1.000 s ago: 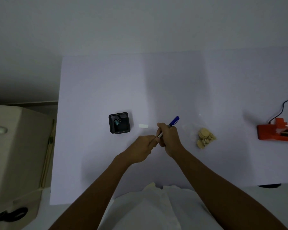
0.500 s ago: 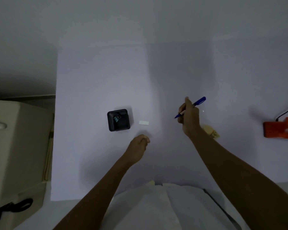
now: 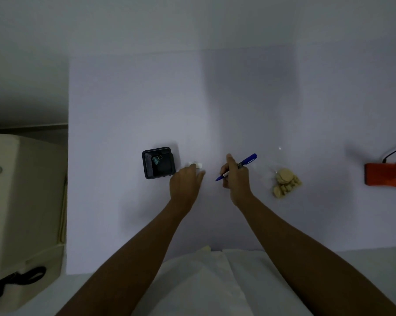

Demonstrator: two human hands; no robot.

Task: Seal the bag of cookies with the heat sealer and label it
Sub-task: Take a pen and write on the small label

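A clear bag of pale cookies [image 3: 285, 182] lies on the white table, right of centre. My right hand [image 3: 235, 176] holds a blue marker [image 3: 247, 161], uncapped, with its tip pointing left toward the table. My left hand [image 3: 186, 182] lies flat, palm down, and its fingertips rest on a small white label [image 3: 198, 165] next to the black box. The orange heat sealer [image 3: 386, 173] sits at the far right edge with a black cord running up from it.
A black square box [image 3: 158, 162] with a small teal item inside stands left of the label. A beige unit [image 3: 21, 197] sits off the table's left edge, with black scissors [image 3: 17, 278] below it. White cloth covers my lap [image 3: 203, 281].
My left hand has reached forward from the table onto the white label. My right hand has swung back left with the marker, away from the cookie bag, which shows fully again.
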